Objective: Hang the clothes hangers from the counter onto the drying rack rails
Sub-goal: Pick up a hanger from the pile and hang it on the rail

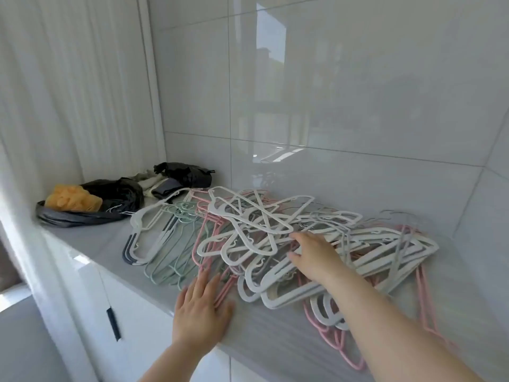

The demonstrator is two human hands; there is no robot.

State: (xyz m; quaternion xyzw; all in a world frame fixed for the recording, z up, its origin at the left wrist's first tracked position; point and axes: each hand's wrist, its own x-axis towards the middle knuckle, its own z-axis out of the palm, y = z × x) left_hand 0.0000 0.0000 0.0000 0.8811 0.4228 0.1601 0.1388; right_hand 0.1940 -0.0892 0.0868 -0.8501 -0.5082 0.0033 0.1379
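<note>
The loose heap of thin plastic clothes hangers [248, 230] lies sprawled along the pale grey striped surface [275, 343]. Broad white ones [239, 213] crisscross on top, slim mint-green ones [170, 260] are stacked at the heap's nine o'clock side, and pink wire-thin ones [424, 307] poke out underneath toward five o'clock. Each hanger looks light and stiff with a smooth, slippery coating. The trouble is likely to be tangling: hooks and notched shoulders are threaded through neighbouring frames, so lifting one would probably drag several along. The safest hold seems to be at the neck just under a hook, or along a top hanger's straight bottom bar, taking the uppermost white ones first and shaking them free. The right hand [311, 257] rests on the middle of the heap, its fingers [298, 237] spread wide and flat, gripping nothing. The left hand [201, 310] lies palm-down at the surface's near edge, at seven o'clock from the heap, fingers [205, 281] straight, their tips touching the pink frames. Well apart at ten o'clock sit crumpled black plastic bags [118, 194], a lumpy orange object [71, 201] and some folded cloths. A glossy white tiled wall [358, 106] rises behind, and a white cabinet [137, 312] stands below. No drying rack is in view.
</note>
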